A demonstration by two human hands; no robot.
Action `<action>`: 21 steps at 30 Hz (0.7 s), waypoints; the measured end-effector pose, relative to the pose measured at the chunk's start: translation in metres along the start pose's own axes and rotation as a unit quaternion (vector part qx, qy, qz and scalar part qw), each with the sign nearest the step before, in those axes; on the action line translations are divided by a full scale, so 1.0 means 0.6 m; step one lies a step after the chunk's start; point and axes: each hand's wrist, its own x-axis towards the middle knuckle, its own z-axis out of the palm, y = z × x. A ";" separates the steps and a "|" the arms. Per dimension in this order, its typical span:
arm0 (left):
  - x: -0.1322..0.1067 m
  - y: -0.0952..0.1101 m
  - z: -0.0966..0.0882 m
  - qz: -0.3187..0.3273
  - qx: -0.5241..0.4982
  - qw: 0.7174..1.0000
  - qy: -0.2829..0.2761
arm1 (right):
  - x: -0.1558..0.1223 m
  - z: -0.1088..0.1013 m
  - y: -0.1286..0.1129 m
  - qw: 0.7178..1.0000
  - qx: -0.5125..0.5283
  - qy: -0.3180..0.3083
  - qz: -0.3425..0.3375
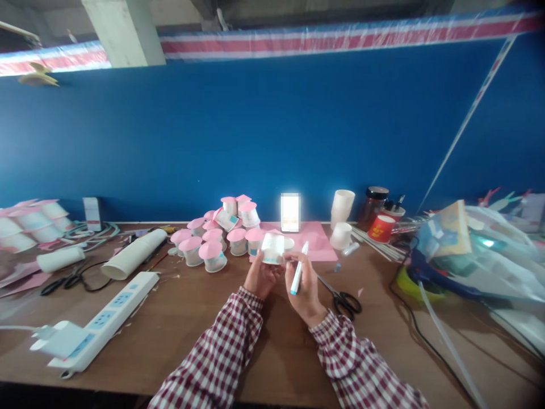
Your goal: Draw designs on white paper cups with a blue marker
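Observation:
My left hand (260,277) grips a small white paper cup (273,247) with faint bluish marks on its side. In my right hand (307,292) is a white marker (300,269) with a blue end, slanting upward beside the cup. The fingertips of my right hand are close to the cup; whether they touch it I cannot tell. Just behind the hands lies a pink sheet (320,241), with a bright-screened phone (290,213) upright at its back. Left of the cup stand several paper cups with pink paper tops (213,255), some stacked.
Black-handled scissors (348,304) lie right of my hands. White cups (341,236), a red cup (381,228) and a dark-lidded jar (375,201) stand behind. A power strip (110,318) and a paper roll (135,254) lie left; a plastic bag (498,244) fills the right. A blue wall (272,125) rises behind.

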 end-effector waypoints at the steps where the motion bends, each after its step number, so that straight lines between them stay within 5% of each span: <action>1: -0.001 0.002 0.000 -0.011 -0.014 1.000 -0.006 | 0.001 -0.001 -0.001 1.000 -0.005 0.021 0.007; 4: -0.002 0.005 -0.003 -0.031 -0.050 0.998 -0.028 | 0.005 -0.005 0.000 0.998 -0.030 0.054 0.018; 11: 0.006 -0.004 -0.007 -0.032 -0.059 0.997 -0.039 | -0.002 0.000 0.007 0.996 -0.054 -0.008 -0.066; 21: 0.001 -0.008 0.003 -0.009 -0.036 0.999 -0.025 | -0.001 -0.035 -0.040 0.997 0.040 -0.045 -0.037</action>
